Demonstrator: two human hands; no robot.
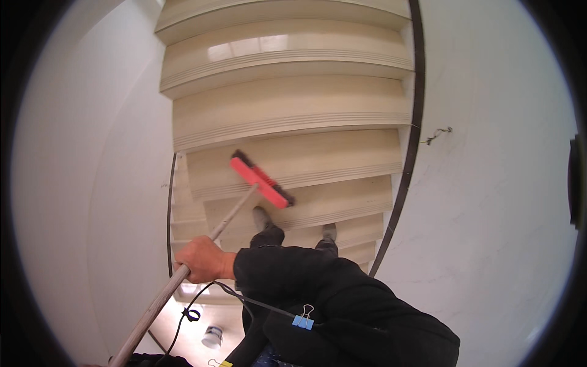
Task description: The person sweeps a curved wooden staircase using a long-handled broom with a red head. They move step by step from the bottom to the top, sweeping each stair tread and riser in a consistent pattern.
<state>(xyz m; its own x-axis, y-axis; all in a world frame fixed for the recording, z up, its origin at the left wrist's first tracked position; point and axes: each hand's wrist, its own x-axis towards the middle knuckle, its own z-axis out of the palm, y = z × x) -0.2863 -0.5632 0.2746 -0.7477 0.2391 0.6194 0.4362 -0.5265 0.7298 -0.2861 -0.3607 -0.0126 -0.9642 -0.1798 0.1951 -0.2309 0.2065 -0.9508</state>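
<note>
My right hand [205, 260], reaching across from a black sleeve, is closed around the wooden handle [153, 300] of a broom. The broom's red head [259, 182] with dark bristles lies slantwise over the grooved front edge of a pale stair tread [293, 160], just ahead of my left shoe [262, 218]. At the bottom left edge, beside the handle's near end, only a sliver of my left hand [91, 365] shows; its grip is hidden.
Pale stone steps rise ahead between white walls, with dark trim [415, 137] along the right side. A short wire [438, 135] sticks out of the right wall. Below at left stands a white bucket [212, 337]. A black cable [179, 330] hangs near my right wrist.
</note>
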